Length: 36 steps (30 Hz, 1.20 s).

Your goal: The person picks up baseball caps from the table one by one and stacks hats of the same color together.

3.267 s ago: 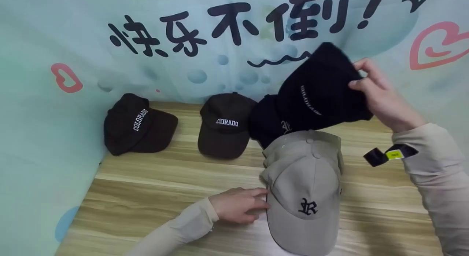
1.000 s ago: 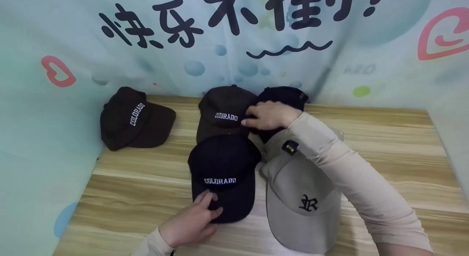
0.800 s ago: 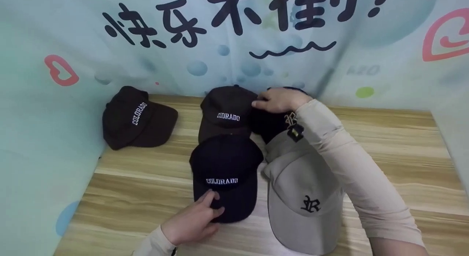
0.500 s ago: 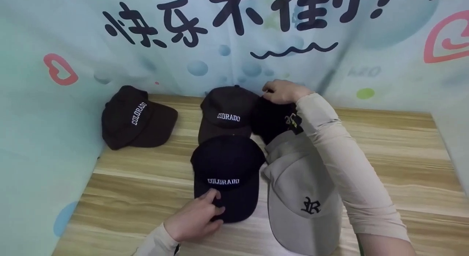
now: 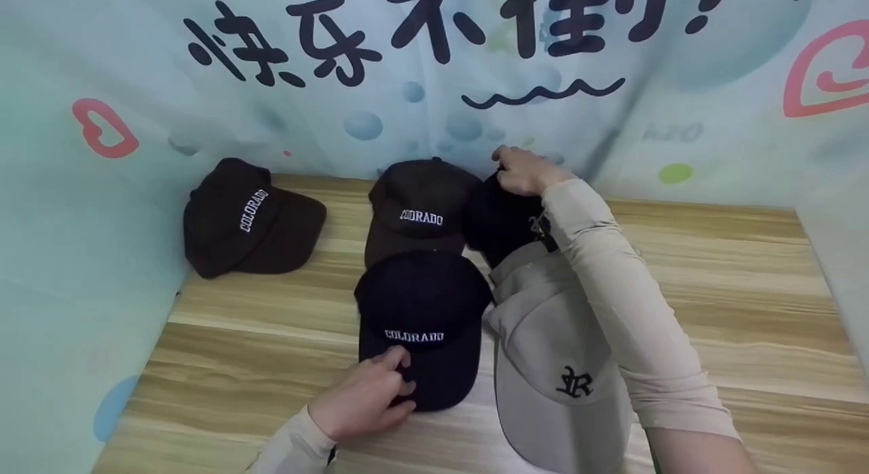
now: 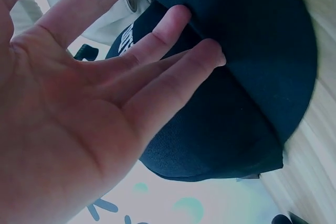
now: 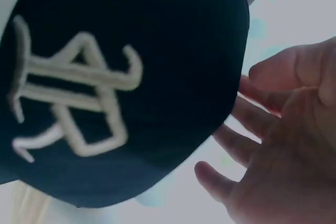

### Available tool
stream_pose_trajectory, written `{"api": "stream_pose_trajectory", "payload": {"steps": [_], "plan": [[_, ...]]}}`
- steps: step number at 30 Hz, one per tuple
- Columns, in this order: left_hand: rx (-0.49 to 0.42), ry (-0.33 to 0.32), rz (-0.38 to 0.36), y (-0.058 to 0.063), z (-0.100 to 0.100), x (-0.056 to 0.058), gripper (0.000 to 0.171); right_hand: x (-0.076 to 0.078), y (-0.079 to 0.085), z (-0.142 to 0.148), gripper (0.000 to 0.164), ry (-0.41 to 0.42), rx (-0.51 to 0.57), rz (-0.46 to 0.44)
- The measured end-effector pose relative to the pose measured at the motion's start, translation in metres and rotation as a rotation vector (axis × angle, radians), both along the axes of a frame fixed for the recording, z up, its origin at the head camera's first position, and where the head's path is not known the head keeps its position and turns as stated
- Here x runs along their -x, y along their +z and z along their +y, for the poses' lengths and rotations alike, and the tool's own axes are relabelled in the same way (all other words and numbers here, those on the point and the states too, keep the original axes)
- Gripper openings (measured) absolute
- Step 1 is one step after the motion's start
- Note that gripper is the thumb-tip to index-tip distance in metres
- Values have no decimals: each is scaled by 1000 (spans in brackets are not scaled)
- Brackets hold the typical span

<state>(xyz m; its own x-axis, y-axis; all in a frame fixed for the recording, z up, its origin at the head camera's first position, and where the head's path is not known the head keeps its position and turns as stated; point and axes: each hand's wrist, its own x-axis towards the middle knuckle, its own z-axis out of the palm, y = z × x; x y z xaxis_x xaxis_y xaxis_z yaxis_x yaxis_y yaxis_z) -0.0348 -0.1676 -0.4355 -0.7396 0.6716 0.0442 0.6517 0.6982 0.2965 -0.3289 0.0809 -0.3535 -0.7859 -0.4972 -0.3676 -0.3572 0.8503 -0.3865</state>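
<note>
A navy baseball cap (image 5: 424, 297) lettered COLORADO lies in the middle of the table, brim toward me. My left hand (image 5: 363, 399) rests on its brim, fingers loosely extended. At the back, my right hand (image 5: 526, 172) reaches over the crown of another dark cap (image 5: 499, 216) with a pale monogram. In the right wrist view its fingers (image 7: 244, 145) are spread and run behind that cap's edge, where their tips are hidden. Beside the navy cap are stacked beige caps (image 5: 563, 331), partly covered by my right sleeve.
A brown COLORADO cap (image 5: 417, 202) sits behind the navy one, which overlaps its brim. Another brown cap (image 5: 251, 219) lies at the far left, turned sideways. A printed cloth backdrop (image 5: 366, 66) rises at the back of the wooden table (image 5: 265, 358).
The navy COLORADO cap went from my raised right hand to the table. My left hand moved from the beige caps to its brim. My right hand moved to the back of the monogrammed dark cap.
</note>
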Motion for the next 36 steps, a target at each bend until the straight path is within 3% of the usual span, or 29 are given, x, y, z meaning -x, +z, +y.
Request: {"api": "stream_pose_trajectory", "payload": {"steps": [4, 11, 21, 30, 36], "plan": [[-6, -1, 29, -2, 4, 4, 12, 4, 7, 5, 51, -3, -33, 23], [7, -5, 57, -3, 7, 9, 13, 6, 26, 25, 46, 64, -40, 68], [-13, -19, -12, 1, 7, 15, 12, 2, 47, 55, 24, 91, -41, 100], [-57, -43, -63, 4, 6, 21, 13, 3, 70, 73, 34, 151, -61, 130], [-74, -41, -83, 2, 6, 20, 15, -5, 84, 82, 29, 144, 22, 226]]}}
